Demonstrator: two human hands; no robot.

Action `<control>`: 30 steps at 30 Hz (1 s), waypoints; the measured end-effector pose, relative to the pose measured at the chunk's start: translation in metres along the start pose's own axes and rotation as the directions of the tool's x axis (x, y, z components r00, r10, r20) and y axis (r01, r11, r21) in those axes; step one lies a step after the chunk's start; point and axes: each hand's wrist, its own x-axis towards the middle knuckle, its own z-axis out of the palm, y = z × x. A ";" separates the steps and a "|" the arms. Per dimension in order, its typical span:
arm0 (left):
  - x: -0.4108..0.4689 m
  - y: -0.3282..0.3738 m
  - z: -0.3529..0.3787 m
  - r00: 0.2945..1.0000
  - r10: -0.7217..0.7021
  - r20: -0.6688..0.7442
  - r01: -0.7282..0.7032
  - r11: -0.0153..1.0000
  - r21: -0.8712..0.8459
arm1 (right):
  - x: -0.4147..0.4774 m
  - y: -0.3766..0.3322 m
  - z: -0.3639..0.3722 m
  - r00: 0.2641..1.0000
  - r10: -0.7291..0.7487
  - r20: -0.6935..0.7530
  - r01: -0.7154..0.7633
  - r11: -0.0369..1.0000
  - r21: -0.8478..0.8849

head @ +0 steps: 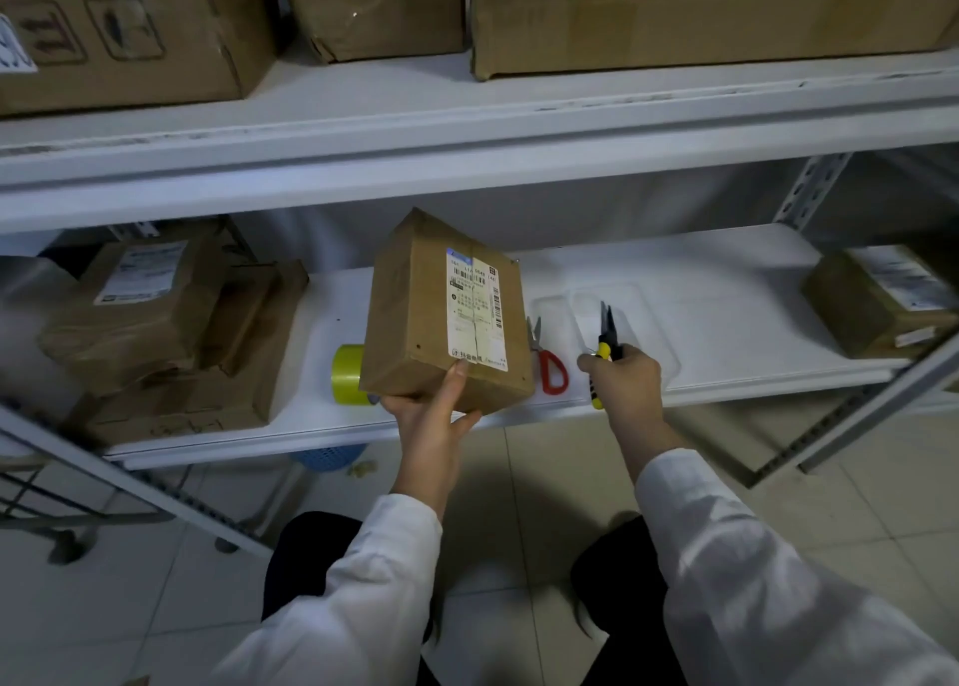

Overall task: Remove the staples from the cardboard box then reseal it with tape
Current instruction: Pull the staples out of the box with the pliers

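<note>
1. The cardboard box (441,312) is a brown, rectangular carton with creased faces. It is held tilted over the front of the lower shelf (726,270), and whether it touches the shelf cannot be told.
2. A white printed label (475,312) with barcodes is stuck along its broad upper face. A few small dark marks are seen near that face's corners.
3. The box is gripped at its near lower corner by the left hand (430,415). The thumb is pressed on the upper face at the label's lower edge and the fingers are curled beneath.
4. A roll of glossy yellow-green tape (347,374) stands on edge just left of the box, partly hidden behind it.
5. Red-handled scissors (550,364) with steel blades lie flat on the shelf just right of the box.
6. Pliers (604,345) with yellow-and-black handles are gripped in the right hand (630,379), whose fingers are wrapped round the handles. The slim dark nose is pointed away, over a shallow clear plastic tray (659,317).
7. Both forearms are extended forward in white sleeves.
8. The shelf is smooth and white, on perforated grey metal posts.
9. Crumpled brown parcels (155,322) are stacked at its left end, and another labelled carton (877,312) sits at its right.
</note>
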 end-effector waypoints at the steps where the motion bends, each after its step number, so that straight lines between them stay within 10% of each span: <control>1: 0.000 -0.001 -0.003 1.000 0.001 -0.006 -0.001 1.000 0.003 | -0.003 -0.003 0.002 0.999 -0.040 0.013 0.039 0.999 0.031; 12: -0.018 -0.001 -0.021 0.999 0.013 0.034 -0.015 0.999 0.036 | -0.032 -0.030 0.037 0.948 -0.248 0.201 0.259 0.965 -0.029; 30: -0.030 0.006 -0.016 0.998 0.055 0.004 -0.055 0.998 0.023 | -0.038 -0.034 0.047 0.963 -0.256 0.081 0.265 0.954 -0.139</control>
